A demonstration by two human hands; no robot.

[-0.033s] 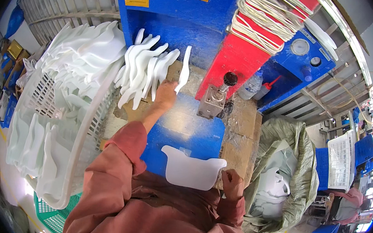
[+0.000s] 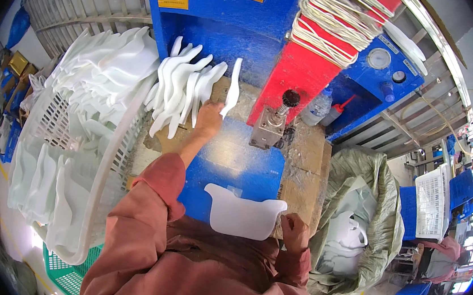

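Observation:
My left hand (image 2: 209, 121) reaches forward over the blue board (image 2: 257, 164), its fingers closed at the lower end of a curved white plastic piece (image 2: 233, 87). That piece stands on edge, apart from a row of similar white pieces (image 2: 179, 79) to its left. Close to my body, a wide white plastic piece (image 2: 244, 217) with two flared corners overlaps the board's near edge. Beside its right end is my right hand (image 2: 295, 233), fingers curled closed; whether anything is inside them is hidden.
A white basket (image 2: 97, 208) heaped with white pieces stands at left, above a green crate (image 2: 68, 273). Ahead rises a blue machine (image 2: 225, 27) with a red arm (image 2: 280, 78) and a metal clamp head (image 2: 268, 129). A greenish sack (image 2: 383, 218) holding white pieces sits at right.

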